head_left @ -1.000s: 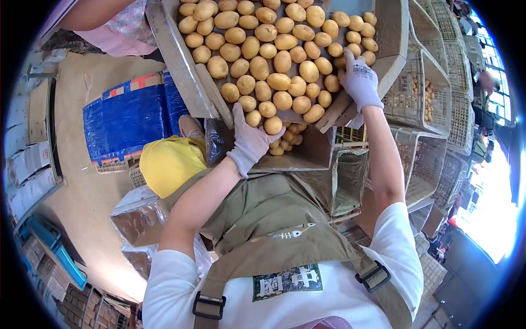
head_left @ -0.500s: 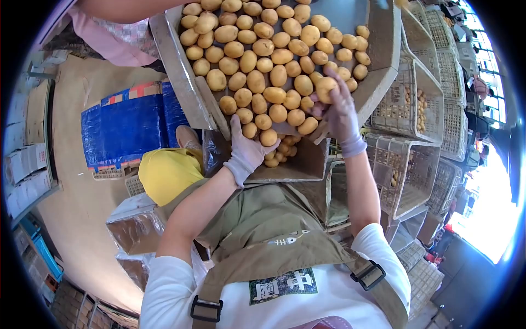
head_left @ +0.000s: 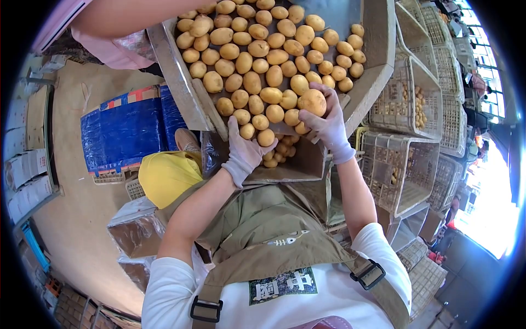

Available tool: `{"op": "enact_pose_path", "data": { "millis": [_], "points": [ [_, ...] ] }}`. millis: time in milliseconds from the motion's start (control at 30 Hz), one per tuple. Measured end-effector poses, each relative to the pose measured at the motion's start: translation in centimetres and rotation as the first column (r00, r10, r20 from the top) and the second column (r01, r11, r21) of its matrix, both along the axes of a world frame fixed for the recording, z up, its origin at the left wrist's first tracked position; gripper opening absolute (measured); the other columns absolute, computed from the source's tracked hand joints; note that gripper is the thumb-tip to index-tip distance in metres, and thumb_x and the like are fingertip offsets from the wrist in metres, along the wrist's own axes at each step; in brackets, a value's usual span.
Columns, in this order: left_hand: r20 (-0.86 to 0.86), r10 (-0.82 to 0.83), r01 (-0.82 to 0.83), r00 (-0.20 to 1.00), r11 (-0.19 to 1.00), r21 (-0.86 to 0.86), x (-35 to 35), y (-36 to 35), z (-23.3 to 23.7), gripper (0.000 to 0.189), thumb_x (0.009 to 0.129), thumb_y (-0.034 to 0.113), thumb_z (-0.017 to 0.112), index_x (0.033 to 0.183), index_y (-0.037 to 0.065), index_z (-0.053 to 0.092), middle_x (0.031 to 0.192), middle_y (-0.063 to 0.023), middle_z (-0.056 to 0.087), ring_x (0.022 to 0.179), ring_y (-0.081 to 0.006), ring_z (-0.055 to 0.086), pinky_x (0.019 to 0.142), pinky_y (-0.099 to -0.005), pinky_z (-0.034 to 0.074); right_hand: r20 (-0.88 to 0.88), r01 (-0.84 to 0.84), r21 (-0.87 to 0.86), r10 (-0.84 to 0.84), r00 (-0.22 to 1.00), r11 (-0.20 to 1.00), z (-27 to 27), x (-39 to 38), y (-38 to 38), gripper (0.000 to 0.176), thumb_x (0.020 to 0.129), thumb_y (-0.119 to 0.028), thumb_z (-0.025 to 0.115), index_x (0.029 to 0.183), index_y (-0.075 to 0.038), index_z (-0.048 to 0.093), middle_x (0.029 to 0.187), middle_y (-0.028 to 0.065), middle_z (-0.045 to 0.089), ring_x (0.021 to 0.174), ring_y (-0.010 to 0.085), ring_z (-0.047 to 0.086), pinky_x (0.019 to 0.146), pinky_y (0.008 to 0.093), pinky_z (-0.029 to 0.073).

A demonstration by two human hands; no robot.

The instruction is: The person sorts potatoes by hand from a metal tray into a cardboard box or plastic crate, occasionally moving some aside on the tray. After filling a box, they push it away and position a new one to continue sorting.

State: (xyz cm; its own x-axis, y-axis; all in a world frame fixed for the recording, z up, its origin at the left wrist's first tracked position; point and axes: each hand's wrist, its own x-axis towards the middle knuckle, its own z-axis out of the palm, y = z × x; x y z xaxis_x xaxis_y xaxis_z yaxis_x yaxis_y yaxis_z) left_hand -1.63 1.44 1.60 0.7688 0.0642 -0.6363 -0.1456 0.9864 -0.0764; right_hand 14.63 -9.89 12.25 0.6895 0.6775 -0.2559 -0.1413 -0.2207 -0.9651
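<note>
Many yellow potatoes (head_left: 252,82) lie spread over a sloping tray (head_left: 339,16) with raised wooden sides. At the tray's lower right, my right hand (head_left: 330,122), in a pale glove, grips a larger potato (head_left: 312,102) between thumb and fingers. My left hand (head_left: 244,152), gloved too, is at the tray's lower lip. Its thumb and fingers are spread around the front potatoes (head_left: 266,137), as if cupping them without a closed grip. Below the lip stands an open box (head_left: 304,162) with more potatoes (head_left: 282,151) inside, partly hidden by my left hand.
Plastic crates (head_left: 402,164), some with potatoes, are stacked along the right. To the left are a blue-wrapped stack (head_left: 123,129), a yellow bag-like item (head_left: 170,175) and plastic-covered cartons (head_left: 137,230). Another person's bare arm (head_left: 126,16) reaches in at the top left.
My right hand has come leftward and down toward my body with the large potato, turning it into clearer view. My left hand has stayed almost in place.
</note>
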Motion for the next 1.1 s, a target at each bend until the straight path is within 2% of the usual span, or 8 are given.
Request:
{"op": "enact_pose_path", "data": {
  "millis": [267, 467, 533, 600, 733, 767, 967, 1100],
  "points": [
    [0.008, -0.008, 0.008, 1.0, 1.0, -0.029, -0.1, 0.1, -0.1, 0.078, 0.089, 0.072, 0.044, 0.147, 0.021, 0.039, 0.15, -0.0074, 0.042, 0.134, -0.0323, 0.045, 0.099, -0.0598, 0.046, -0.217, -0.01, 0.103, 0.032, 0.976, 0.995, -1.0, 0.0, -0.2, 0.058, 0.084, -0.009, 0.074, 0.133, -0.005, 0.044, 0.103, 0.0059, 0.058, 0.079, 0.0115, 0.062, 0.066, 0.025, 0.053],
    [0.033, 0.004, -0.005, 0.999, 1.0, 0.013, -0.2, 0.0, -0.7, 0.076, 0.089, 0.073, 0.043, 0.146, 0.022, 0.041, 0.15, -0.0064, 0.042, 0.134, -0.0322, 0.045, 0.099, -0.0598, 0.047, -0.282, 0.113, 0.195, -0.055, 0.958, 0.974, -1.1, -0.5, 0.7, 0.034, 0.088, -0.008, 0.067, 0.118, -0.005, 0.051, 0.089, 0.0079, 0.061, 0.072, 0.0131, 0.062, 0.065, 0.0291, 0.053],
    [0.046, 0.005, -0.005, 0.999, 1.0, 0.002, -0.1, 0.0, -0.7, 0.076, 0.089, 0.073, 0.043, 0.146, 0.022, 0.041, 0.149, -0.0063, 0.042, 0.134, -0.0322, 0.045, 0.099, -0.0595, 0.047, 0.053, -0.11, 0.101, 0.105, 0.993, 0.989, -1.8, 0.5, 0.1, 0.024, 0.102, -0.025, 0.052, 0.116, -0.006, 0.054, 0.087, 0.009, 0.063, 0.06, 0.0152, 0.057, 0.065, 0.032, 0.053],
    [0.018, 0.001, -0.001, 1.0, 1.0, -0.009, -0.1, 0.0, -0.6, 0.076, 0.089, 0.073, 0.044, 0.146, 0.022, 0.04, 0.149, -0.0062, 0.042, 0.133, -0.0321, 0.045, 0.099, -0.0595, 0.047, -0.608, 0.186, 0.372, 0.088, 0.789, 0.909, -2.1, 0.7, 0.1, 0.032, 0.107, -0.035, 0.042, 0.116, -0.007, 0.054, 0.088, 0.009, 0.064, 0.055, 0.0165, 0.053, 0.064, 0.0323, 0.052],
    [-0.042, -0.01, 0.01, 0.999, 1.0, 0.004, 0.0, 0.1, 0.0, 0.079, 0.087, 0.073, 0.047, 0.147, 0.023, 0.039, 0.15, -0.0063, 0.041, 0.133, -0.0315, 0.044, 0.099, -0.0596, 0.046, -0.677, 0.33, 0.293, -0.049, 0.734, 0.897, -1.4, -0.3, 1.5, 0.04, 0.108, -0.039, 0.039, 0.136, -0.011, 0.047, 0.12, 0.0122, 0.058, 0.075, 0.019, 0.058, 0.075, 0.0369, 0.053],
    [-0.035, -0.008, 0.009, 0.999, 1.0, 0.007, 0.0, 0.1, 0.0, 0.079, 0.087, 0.073, 0.048, 0.147, 0.023, 0.038, 0.15, -0.0063, 0.04, 0.134, -0.0314, 0.044, 0.099, -0.0598, 0.046, -0.649, 0.247, 0.373, 0.062, 0.758, 0.894, -1.8, 0.0, 0.9, 0.045, 0.105, -0.032, 0.044, 0.145, -0.013, 0.038, 0.133, 0.0133, 0.05, 0.089, 0.0211, 0.059, 0.082, 0.0392, 0.052],
    [-0.008, -0.006, 0.006, 1.0, 1.0, 0.027, 0.0, -0.1, -0.2, 0.083, 0.086, 0.074, 0.049, 0.149, 0.022, 0.036, 0.152, -0.0077, 0.038, 0.136, -0.034, 0.042, 0.102, -0.0597, 0.043, -0.631, 0.257, 0.379, 0.045, 0.774, 0.889, -1.1, -1.0, 0.6, 0.052, 0.099, -0.023, 0.05, 0.148, -0.012, 0.036, 0.134, 0.0145, 0.052, 0.09, 0.0213, 0.058, 0.085, 0.0379, 0.05],
    [-0.001, -0.011, 0.011, 1.0, 0.999, 0.038, 0.0, -0.2, -0.4, 0.09, 0.085, 0.078, 0.049, 0.152, 0.021, 0.033, 0.154, -0.01, 0.036, 0.137, -0.0391, 0.041, 0.104, -0.0579, 0.041, -0.726, 0.277, 0.546, 0.281, 0.628, 0.791, -2.7, -0.3, -0.1, 0.05, 0.103, -0.037, 0.046, 0.145, -0.011, 0.039, 0.123, 0.0125, 0.056, 0.074, 0.0151, 0.052, 0.071, 0.0302, 0.046]
  ]
}}
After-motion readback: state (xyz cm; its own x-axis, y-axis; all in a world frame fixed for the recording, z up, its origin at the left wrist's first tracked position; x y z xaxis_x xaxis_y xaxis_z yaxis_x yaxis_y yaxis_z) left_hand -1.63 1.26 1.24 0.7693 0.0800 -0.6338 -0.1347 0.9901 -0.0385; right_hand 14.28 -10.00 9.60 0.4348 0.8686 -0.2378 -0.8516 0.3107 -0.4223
